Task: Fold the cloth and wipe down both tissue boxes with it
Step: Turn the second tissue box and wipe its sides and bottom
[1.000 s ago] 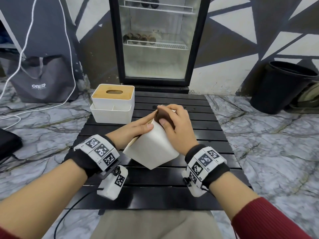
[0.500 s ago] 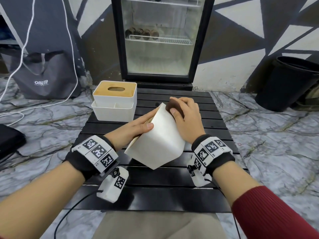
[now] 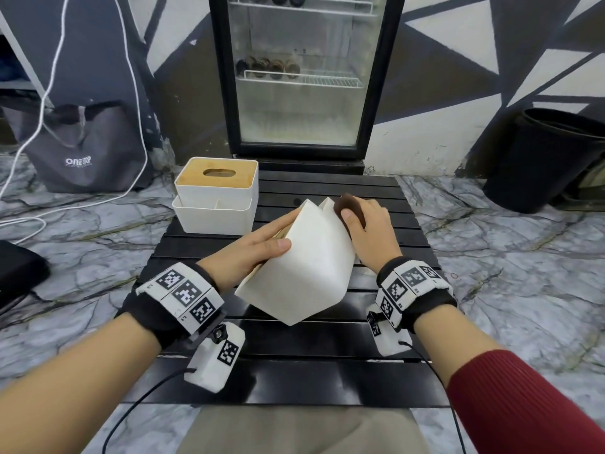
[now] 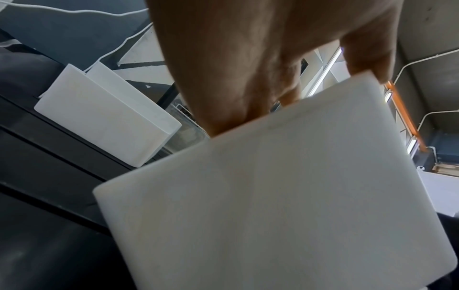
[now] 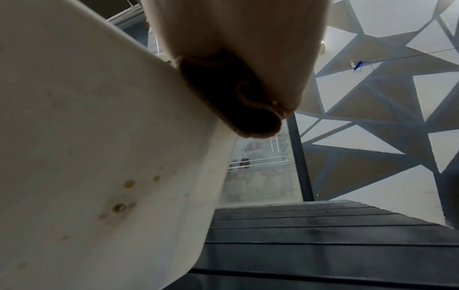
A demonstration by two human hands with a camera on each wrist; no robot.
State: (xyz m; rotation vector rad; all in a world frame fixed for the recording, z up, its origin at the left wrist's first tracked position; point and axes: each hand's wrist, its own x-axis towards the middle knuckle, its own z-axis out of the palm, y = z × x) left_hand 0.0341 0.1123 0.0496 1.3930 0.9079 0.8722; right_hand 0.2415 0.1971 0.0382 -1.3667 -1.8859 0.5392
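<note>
A white tissue box is held tilted above the black slatted table, its wooden lid facing left. My left hand grips it, fingers along the lid side and thumb on the white face; the left wrist view shows the same box under that hand. My right hand holds a folded brown cloth and presses it against the box's far right edge. In the right wrist view the cloth lies on the stained box wall. A second tissue box with a wooden lid stands at the table's back left.
A glass-door fridge stands just behind the table. A black bin sits on the marble floor at right. At left are a grey bag, a white cable and a dark object.
My right hand has slid the cloth rightward along the box's upper far edge. The box stays tilted in my left hand, turned slightly.
</note>
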